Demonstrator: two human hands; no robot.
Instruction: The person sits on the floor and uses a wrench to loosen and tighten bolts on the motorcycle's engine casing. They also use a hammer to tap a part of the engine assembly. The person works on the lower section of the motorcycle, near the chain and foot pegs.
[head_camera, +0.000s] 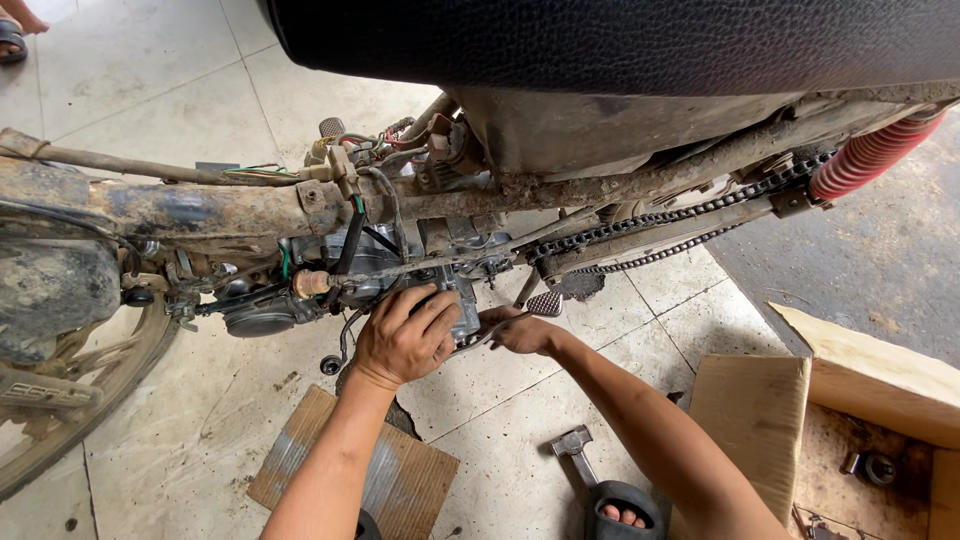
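Left hand (405, 338) covering the engine (465, 300) side, right hand (520, 330) fingertips hidden, front wheel (70, 400) cropped

Mud-caked rusty metal frame (230, 205), greasy steel chain (660, 220), grained black vinyl seat (620, 40), matt cardboard (390, 470).

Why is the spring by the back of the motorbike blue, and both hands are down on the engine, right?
The spring is not blue; the head view shows it red. The rest holds: the left hand and the right hand are both down at the engine of the muddy motorbike.
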